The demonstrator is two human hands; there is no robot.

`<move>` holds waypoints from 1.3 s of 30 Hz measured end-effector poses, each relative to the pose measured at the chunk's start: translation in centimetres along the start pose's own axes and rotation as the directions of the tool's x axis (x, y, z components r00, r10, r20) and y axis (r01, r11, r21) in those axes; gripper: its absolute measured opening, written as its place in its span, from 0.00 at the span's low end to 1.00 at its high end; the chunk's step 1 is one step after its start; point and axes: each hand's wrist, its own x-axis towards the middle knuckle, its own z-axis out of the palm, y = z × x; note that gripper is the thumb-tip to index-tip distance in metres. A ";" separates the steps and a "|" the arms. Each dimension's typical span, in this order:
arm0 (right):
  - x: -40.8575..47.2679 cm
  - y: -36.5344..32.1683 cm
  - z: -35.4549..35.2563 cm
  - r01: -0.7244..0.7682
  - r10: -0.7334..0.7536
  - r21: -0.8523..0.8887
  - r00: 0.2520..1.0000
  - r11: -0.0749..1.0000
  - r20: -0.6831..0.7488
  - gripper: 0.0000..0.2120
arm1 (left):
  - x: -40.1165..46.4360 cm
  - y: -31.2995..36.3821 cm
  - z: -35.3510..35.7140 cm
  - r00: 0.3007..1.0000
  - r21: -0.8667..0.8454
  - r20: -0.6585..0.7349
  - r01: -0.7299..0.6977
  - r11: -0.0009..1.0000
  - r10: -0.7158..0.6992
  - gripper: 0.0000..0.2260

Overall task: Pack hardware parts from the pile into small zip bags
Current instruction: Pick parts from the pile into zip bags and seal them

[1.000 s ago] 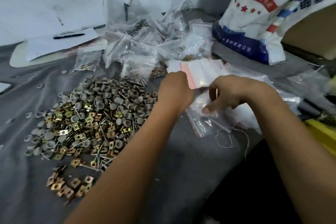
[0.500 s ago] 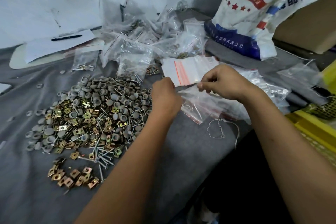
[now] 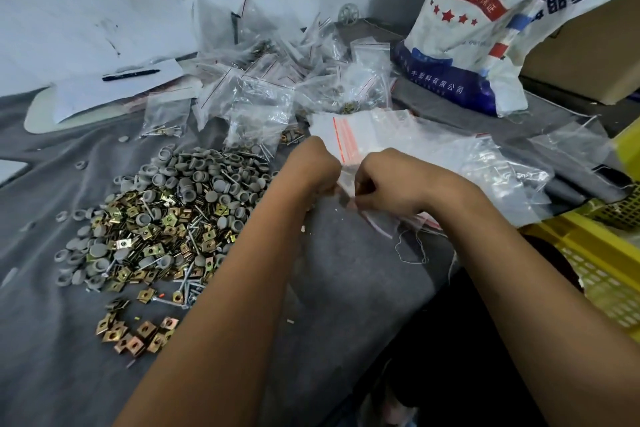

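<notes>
Zip bag [image 3: 348, 180]: a small clear bag, held just above the grey cloth [image 3: 346, 288] between the person's two hands, in the middle of the scene and to the right of the pile. The left hand [image 3: 313, 170] has its fingers curled onto the bag's left edge; the right hand [image 3: 388, 184] pinches the right edge, thumb and fingers closed on the plastic. Whether the mouth of the bag is already parted cannot be told, since the fingers hide it.

Pile of parts [image 3: 166, 218]: grey round caps at the far side, brass square clips and thin screws toward the near side, spread on the cloth at left. A smaller group of brass clips [image 3: 135, 333] lies apart, nearer the viewer.

Stack of empty bags [image 3: 349, 135]: flat, with red seal strips, just beyond the hands. Filled bags [image 3: 263, 97] are heaped farther back, with a printed sack [image 3: 485, 28] at far right, a yellow crate [image 3: 588, 253] at near right, and a pen [image 3: 131, 74] on a sheet of paper at far left.

Step in hand, by judgement: a fresh bag is being opened for filling. The next move calls for spreading the two lips apart, holding the mouth wide with one hand, and freeing the other to reach left to the pile.
</notes>
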 end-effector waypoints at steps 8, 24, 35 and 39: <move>1.0 -4.1 -4.1 0.097 0.025 0.267 0.907 0.959 -0.420 0.10 | -3.4 1.9 -5.3 0.911 -0.374 -0.400 -0.262 0.890 0.100 0.12; 7.0 -25.1 6.3 0.510 -0.388 0.598 0.860 0.619 -0.333 0.10 | -15.6 -16.9 -17.7 0.830 -0.687 -0.491 -0.182 0.703 -0.265 0.11; 8.1 -23.5 10.0 0.436 -0.367 0.727 0.891 0.531 -0.267 0.06 | -14.6 -18.9 -15.1 0.780 -0.605 -0.593 -0.267 0.750 -0.200 0.10; 8.1 -22.8 10.2 0.468 -0.295 0.729 0.883 0.499 -0.365 0.06 | -14.5 -18.7 -14.4 0.754 -0.580 -0.627 -0.284 0.764 -0.195 0.05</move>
